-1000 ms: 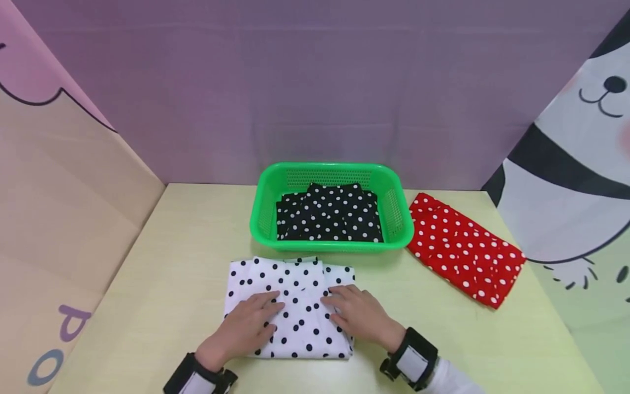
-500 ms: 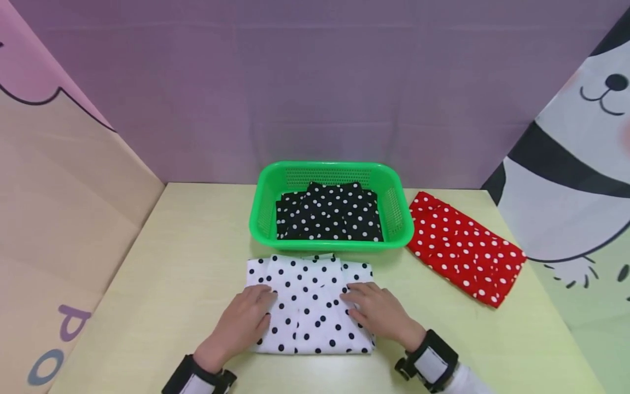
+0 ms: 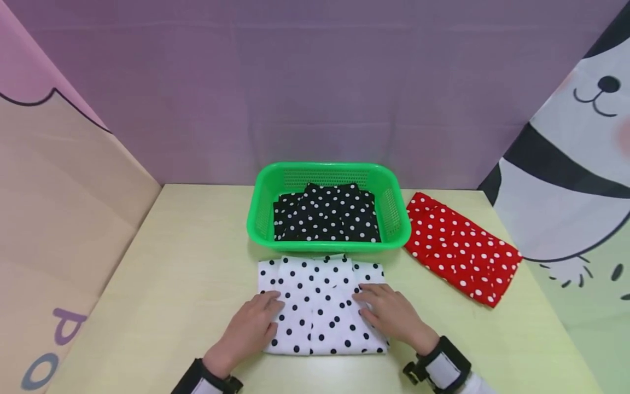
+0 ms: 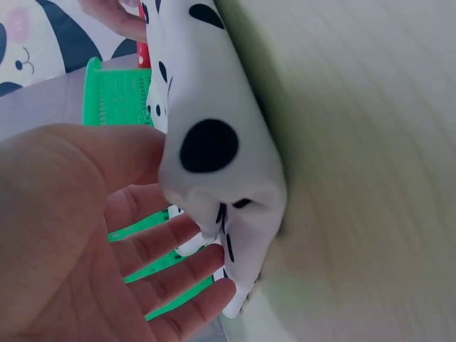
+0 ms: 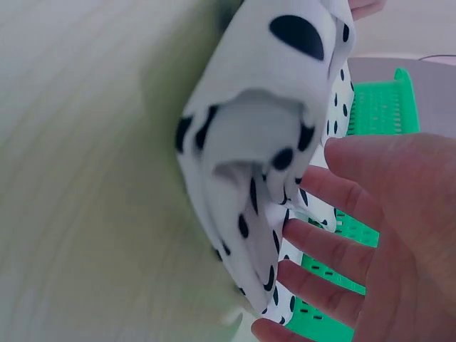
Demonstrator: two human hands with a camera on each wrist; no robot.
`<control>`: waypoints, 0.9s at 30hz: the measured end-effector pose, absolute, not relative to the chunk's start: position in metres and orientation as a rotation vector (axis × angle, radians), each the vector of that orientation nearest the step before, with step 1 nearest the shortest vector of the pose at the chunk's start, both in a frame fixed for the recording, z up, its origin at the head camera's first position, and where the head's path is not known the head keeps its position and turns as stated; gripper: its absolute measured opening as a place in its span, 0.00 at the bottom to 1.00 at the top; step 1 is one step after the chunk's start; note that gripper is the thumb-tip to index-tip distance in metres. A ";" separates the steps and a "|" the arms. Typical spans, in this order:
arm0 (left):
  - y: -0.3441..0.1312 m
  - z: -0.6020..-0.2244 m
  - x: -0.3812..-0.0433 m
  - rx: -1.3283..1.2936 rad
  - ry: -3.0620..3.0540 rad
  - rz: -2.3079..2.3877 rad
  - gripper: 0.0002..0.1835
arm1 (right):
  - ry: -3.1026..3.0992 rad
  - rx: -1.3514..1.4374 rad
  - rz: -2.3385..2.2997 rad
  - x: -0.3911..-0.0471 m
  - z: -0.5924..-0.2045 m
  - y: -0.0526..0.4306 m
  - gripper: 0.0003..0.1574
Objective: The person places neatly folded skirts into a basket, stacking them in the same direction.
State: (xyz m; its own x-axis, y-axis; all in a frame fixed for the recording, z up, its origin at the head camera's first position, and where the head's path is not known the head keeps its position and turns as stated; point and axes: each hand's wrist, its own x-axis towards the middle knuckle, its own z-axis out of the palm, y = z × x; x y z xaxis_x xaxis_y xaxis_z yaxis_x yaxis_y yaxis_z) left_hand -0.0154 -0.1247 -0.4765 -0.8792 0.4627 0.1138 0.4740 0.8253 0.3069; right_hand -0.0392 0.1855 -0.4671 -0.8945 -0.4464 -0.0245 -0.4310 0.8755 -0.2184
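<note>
A folded white cloth with black dots (image 3: 320, 306) lies flat on the table in front of the basket. My left hand (image 3: 252, 323) rests on its left side, fingers spread and fairly straight. On the opposite side my right hand (image 3: 391, 312) touches the cloth the same way. The left wrist view shows the left thumb and fingertips against the cloth's folded edge (image 4: 221, 164), with no grip around it. In the right wrist view the fingers (image 5: 328, 249) lie spread along the layered side of the cloth.
Behind the white cloth stands a green plastic basket (image 3: 327, 246) holding folded black cloth with white dots (image 3: 330, 213). A folded red cloth with white dots (image 3: 460, 249) lies at the right, close against the basket. Printed curtains border the table (image 3: 187, 246).
Both hands have slid the white cloth to the right and slightly away from me, so it lies nearly centred before the basket. The basket and red cloth have stayed put.
</note>
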 end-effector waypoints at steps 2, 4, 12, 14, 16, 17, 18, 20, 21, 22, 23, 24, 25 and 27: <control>-0.122 -0.476 -0.015 -0.771 -2.977 -0.513 0.18 | 2.976 -0.687 -0.325 -0.038 -0.467 0.187 0.19; -0.120 -0.477 -0.015 -0.782 -2.984 -0.507 0.18 | 2.987 -0.675 -0.322 -0.038 -0.467 0.190 0.19; -0.109 -0.478 -0.015 -0.820 -2.975 -0.495 0.19 | 3.041 -0.644 -0.300 -0.035 -0.469 0.201 0.19; -0.107 -0.479 -0.015 -0.825 -2.975 -0.486 0.19 | 3.051 -0.646 -0.307 -0.035 -0.469 0.202 0.19; -0.106 -0.479 -0.015 -0.819 -2.977 -0.485 0.19 | 3.054 -0.640 -0.322 -0.034 -0.469 0.202 0.19; -0.106 -0.479 -0.016 -0.812 -2.978 -0.492 0.19 | 3.054 -0.630 -0.331 -0.034 -0.468 0.202 0.19; -0.106 -0.479 -0.016 -0.804 -2.973 -0.499 0.19 | 3.055 -0.620 -0.344 -0.033 -0.468 0.201 0.19; -0.105 -0.477 -0.016 -0.774 -2.971 -0.519 0.20 | 3.061 -0.579 -0.367 -0.033 -0.467 0.200 0.21; -0.105 -0.476 -0.017 -0.753 -2.973 -0.530 0.20 | 3.066 -0.553 -0.379 -0.033 -0.467 0.199 0.22; -0.104 -0.475 -0.018 -0.723 -2.980 -0.543 0.20 | 3.074 -0.524 -0.390 -0.033 -0.466 0.198 0.22; -0.104 -0.474 -0.018 -0.686 -2.988 -0.553 0.20 | 3.085 -0.493 -0.398 -0.033 -0.466 0.198 0.23; -0.103 -0.473 -0.019 -0.644 -2.996 -0.562 0.20 | 3.098 -0.459 -0.407 -0.032 -0.466 0.197 0.25; -0.102 -0.472 -0.020 -0.593 -3.009 -0.570 0.21 | 3.109 -0.421 -0.414 -0.032 -0.466 0.196 0.26; -0.101 -0.472 -0.022 -0.498 -3.021 -0.580 0.22 | 3.126 -0.349 -0.429 -0.032 -0.466 0.194 0.27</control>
